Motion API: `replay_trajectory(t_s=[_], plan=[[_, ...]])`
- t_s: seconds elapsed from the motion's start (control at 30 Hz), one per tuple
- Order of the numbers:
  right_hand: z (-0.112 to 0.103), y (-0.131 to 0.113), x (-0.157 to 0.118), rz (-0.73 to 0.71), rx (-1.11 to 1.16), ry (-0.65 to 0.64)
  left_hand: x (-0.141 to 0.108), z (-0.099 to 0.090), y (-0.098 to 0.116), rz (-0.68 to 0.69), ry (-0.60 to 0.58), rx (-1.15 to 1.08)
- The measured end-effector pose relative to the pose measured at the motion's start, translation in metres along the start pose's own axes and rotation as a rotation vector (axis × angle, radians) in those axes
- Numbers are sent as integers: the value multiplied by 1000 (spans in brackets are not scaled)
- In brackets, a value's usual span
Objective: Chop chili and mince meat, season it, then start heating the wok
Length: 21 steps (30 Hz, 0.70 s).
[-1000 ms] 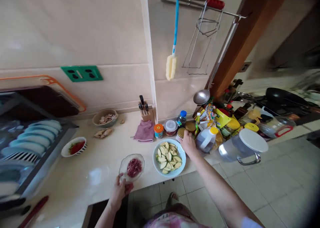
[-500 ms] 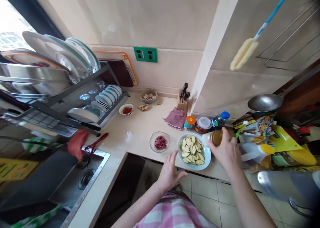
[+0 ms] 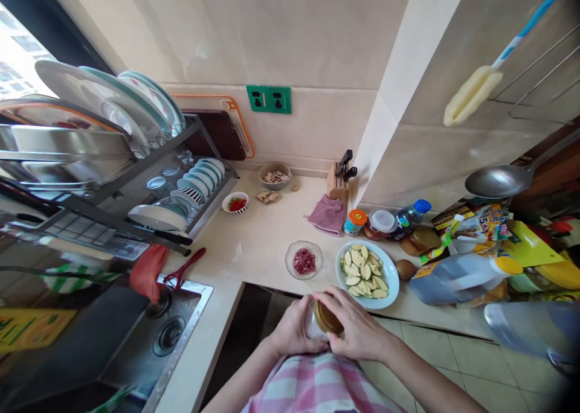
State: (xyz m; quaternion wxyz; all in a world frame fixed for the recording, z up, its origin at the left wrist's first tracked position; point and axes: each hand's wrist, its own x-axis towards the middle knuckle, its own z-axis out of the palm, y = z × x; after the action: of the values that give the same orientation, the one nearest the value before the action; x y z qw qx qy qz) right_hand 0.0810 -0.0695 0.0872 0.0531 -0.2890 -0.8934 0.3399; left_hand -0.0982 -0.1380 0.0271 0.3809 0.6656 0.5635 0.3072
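A jar (image 3: 328, 317) with a gold lid is held close to my body, in front of the counter's edge. My left hand (image 3: 296, 327) wraps round its pale side. The fingers of my right hand (image 3: 352, 322) grip the gold lid. Just beyond my hands, a light blue plate (image 3: 390, 275) holds sliced pale vegetable pieces with dark skin. To its left is a clear glass bowl (image 3: 290, 261) of shredded reddish meat.
Behind are a striped bowl (image 3: 235, 203), a beige bowl (image 3: 274, 176), a purple cloth (image 3: 327, 215) and a knife block (image 3: 338, 186). A large bottle (image 3: 453, 278) and jars crowd the right. At left are a dish rack (image 3: 136, 174) and sink (image 3: 156, 364).
My right hand has brought the jar from right of the plate to my body. My left hand, open before, has closed on it. The view has shifted slightly.
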Motion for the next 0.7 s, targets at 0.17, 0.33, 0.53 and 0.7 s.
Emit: replay_trajectory(t_s=[0.17,0.33,0.53,0.7], plan=[[2,0,33,130,49,-146,-10,-28,-28,-113,32,194],[9,-5,62,-108,33,-145,-10,-47,-44,-119,-9,119],[-10,17,55,-216,53,165,-5,-74,-52,-203,20,12],[21,49,23,118,430,309,6,-91,-57,-308,84,187]])
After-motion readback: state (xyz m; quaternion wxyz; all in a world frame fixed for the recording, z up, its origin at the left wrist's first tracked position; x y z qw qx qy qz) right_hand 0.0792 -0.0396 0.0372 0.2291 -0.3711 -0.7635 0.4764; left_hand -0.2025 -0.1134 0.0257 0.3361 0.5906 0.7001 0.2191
